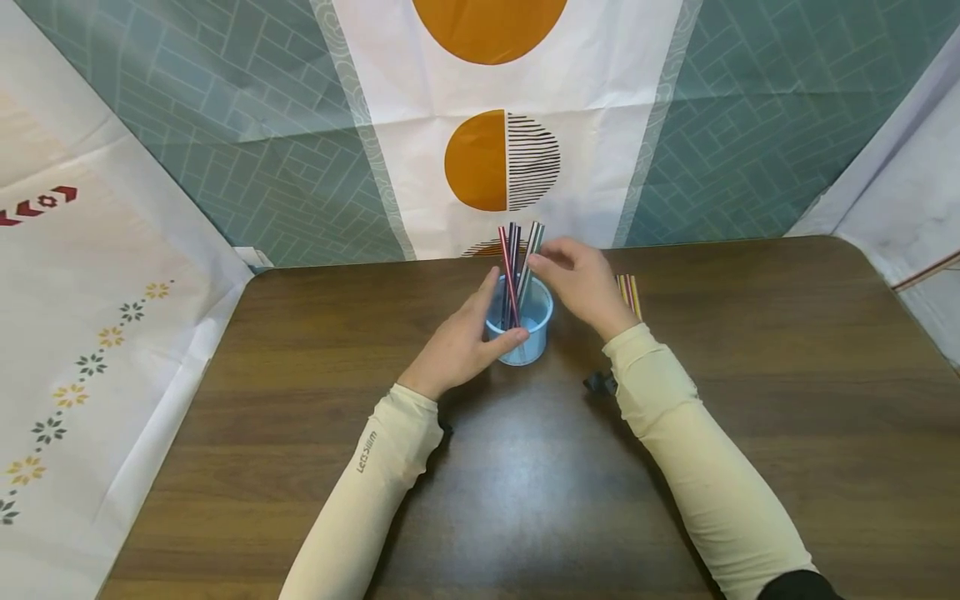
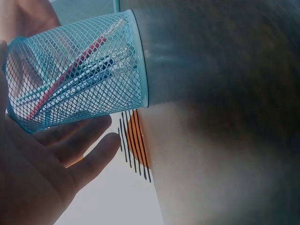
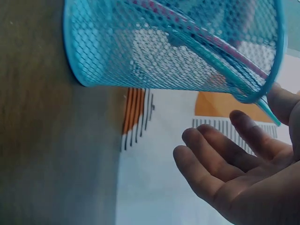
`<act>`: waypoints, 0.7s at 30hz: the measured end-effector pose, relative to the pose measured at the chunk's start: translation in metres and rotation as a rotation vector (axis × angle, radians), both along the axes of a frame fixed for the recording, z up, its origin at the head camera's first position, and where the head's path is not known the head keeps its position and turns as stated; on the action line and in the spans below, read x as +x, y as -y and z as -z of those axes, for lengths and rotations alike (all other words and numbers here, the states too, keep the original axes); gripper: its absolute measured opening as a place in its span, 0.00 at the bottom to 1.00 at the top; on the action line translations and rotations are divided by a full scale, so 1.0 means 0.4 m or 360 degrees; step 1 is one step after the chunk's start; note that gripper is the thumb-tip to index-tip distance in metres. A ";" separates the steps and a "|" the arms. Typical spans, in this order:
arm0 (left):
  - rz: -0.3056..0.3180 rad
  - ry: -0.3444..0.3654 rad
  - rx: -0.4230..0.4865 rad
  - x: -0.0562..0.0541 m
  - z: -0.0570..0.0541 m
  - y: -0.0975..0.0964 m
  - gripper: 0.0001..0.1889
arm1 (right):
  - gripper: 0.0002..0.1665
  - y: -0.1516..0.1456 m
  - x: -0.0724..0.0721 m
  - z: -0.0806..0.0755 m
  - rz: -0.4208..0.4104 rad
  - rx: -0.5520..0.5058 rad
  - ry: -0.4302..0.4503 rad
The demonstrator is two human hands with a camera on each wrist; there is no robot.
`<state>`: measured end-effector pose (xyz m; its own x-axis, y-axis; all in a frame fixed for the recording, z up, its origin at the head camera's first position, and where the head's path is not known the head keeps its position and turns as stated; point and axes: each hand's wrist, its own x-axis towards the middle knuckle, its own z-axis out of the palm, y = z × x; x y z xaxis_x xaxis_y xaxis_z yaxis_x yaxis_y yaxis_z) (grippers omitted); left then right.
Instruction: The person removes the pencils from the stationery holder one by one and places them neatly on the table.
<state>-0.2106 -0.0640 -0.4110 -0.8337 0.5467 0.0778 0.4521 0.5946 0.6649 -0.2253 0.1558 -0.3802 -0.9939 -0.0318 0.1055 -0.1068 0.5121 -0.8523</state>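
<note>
A light-blue mesh pen cup (image 1: pixel 536 346) stands upright on the table, with several slim pencils (image 1: pixel 512 271) leaning in it, red, dark and pale green among them. My left hand (image 1: pixel 463 342) is at the cup's left side, thumb spread along its front and fingers extended behind; whether they touch the mesh is hard to tell. On the other side, my right hand (image 1: pixel 579 279) hovers by the rim, thumb near the pencil tops. In the right wrist view its fingers (image 3: pixel 206 161) are loosely bent and apart, beside the protruding green pencil (image 3: pixel 269 112).
More striped pencils (image 1: pixel 628 293), yellow and dark, lie on the brown wooden table (image 1: pixel 300 467) behind the right wrist, partly hidden. A small black object (image 1: pixel 598 383) shows beside the right sleeve. Patterned cloth (image 1: pixel 510 83) hangs behind the table's far edge.
</note>
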 end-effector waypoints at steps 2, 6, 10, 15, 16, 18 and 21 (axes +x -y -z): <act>-0.0001 -0.0001 -0.0003 0.000 0.000 -0.002 0.54 | 0.25 0.004 -0.004 0.006 0.0010 0.0009 0.0002; 0.0000 -0.0004 -0.0002 0.000 -0.001 -0.004 0.53 | 0.22 0.007 -0.009 0.013 0.0020 0.0026 0.0004; 0.0007 -0.0012 0.0002 -0.001 0.000 -0.005 0.53 | 0.19 0.007 -0.008 0.013 0.0003 0.0015 -0.0003; 0.0009 -0.0024 0.0003 -0.002 0.002 -0.004 0.53 | 0.16 0.006 -0.007 0.009 -0.0002 -0.0022 -0.0033; 0.0009 -0.0024 0.0005 -0.002 0.002 -0.004 0.53 | 0.15 0.004 -0.007 0.009 0.0001 -0.0026 -0.0041; 0.0005 -0.0021 0.0010 -0.002 0.003 -0.003 0.53 | 0.15 0.002 -0.007 0.008 0.0016 -0.0038 -0.0049; 0.0000 -0.0017 0.0012 -0.002 0.003 -0.003 0.53 | 0.16 -0.003 -0.006 0.005 0.0044 -0.0040 -0.0050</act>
<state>-0.2112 -0.0629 -0.4121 -0.8329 0.5458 0.0911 0.4590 0.5896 0.6646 -0.2277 0.1570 -0.3822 -0.9905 -0.0011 0.1373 -0.1200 0.4937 -0.8613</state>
